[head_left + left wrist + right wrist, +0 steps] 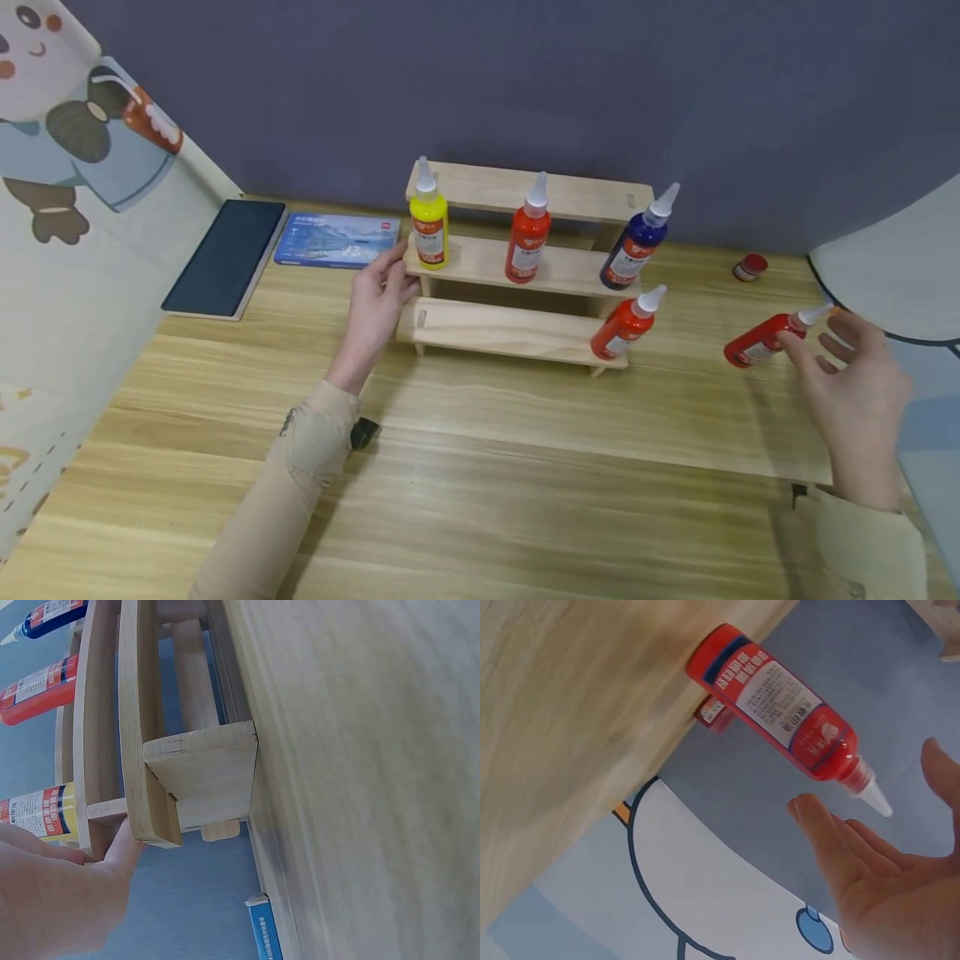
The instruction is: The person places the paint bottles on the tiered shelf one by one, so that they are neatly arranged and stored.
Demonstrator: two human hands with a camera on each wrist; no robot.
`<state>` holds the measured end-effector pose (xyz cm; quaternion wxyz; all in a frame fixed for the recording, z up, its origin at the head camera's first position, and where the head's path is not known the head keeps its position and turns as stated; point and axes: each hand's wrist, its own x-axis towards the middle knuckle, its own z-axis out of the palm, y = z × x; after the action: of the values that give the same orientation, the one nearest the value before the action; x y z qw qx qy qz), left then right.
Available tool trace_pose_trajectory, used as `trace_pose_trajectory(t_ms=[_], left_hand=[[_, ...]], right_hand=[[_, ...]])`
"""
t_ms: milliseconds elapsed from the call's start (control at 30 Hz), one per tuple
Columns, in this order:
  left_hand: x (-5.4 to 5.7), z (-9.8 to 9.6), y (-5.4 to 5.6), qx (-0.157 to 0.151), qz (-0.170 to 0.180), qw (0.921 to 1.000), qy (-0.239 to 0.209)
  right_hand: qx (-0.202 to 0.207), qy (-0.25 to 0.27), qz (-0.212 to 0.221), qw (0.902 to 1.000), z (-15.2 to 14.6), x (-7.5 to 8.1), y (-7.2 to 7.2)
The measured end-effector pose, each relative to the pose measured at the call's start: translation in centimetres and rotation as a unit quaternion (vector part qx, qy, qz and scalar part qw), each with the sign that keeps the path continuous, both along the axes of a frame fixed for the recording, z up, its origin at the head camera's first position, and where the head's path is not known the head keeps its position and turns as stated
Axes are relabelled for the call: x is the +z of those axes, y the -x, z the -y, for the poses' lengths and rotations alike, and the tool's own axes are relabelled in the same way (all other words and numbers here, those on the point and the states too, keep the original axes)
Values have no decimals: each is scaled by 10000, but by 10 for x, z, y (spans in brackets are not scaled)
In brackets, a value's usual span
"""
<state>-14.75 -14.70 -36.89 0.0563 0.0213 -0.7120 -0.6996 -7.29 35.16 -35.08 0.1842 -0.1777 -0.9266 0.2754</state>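
Note:
My left hand grips the left end of the middle tier of a three-tier wooden rack, beside a yellow squeeze bottle. In the left wrist view the thumb lies against the board's end. On that tier also stand a red bottle and a dark blue bottle. Another red bottle occupies the right end of the lowest tier. Right of the rack, a red squeeze bottle with a pointed white cap stands upright on the table. Around its cap, apart from it, are the spread fingers of my right hand.
A small red-lidded jar sits behind the standing bottle. Left of the rack lie a blue box and a dark tablet-like slab. A dark blue panel rises behind the wooden table; printed panels flank both sides.

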Motion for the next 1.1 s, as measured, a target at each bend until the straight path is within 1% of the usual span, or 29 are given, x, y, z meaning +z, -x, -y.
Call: trace_pose_trajectory(t_ms=[233, 367, 500, 667, 800, 900, 967, 1100], left_hand=[[0, 0, 1, -36, -17, 10000, -49], [0, -1, 1, -27, 4, 10000, -61], [1, -1, 0, -6, 13, 10000, -38], [0, -1, 1, -36, 10, 10000, -3], [-1, 0, 1, -64, -11, 10000, -1], [-2, 0, 1, -80, -16, 10000, 15], [-2, 0, 1, -87, -11, 10000, 18], [-1, 0, 1, -82, -5, 10000, 18]], right_hand=[[102, 174, 347, 9992, -7, -5, 8], [296, 172, 492, 9982, -10, -7, 11], [534, 24, 471, 9975, -13, -12, 15], [602, -112, 420, 9972, -14, -18, 17], [772, -259, 236, 9964, -16, -21, 16], [886, -268, 107, 9957, -16, -22, 16], [859, -224, 116, 9960, -15, -23, 16], [678, -119, 244, 9973, -13, -25, 17]])
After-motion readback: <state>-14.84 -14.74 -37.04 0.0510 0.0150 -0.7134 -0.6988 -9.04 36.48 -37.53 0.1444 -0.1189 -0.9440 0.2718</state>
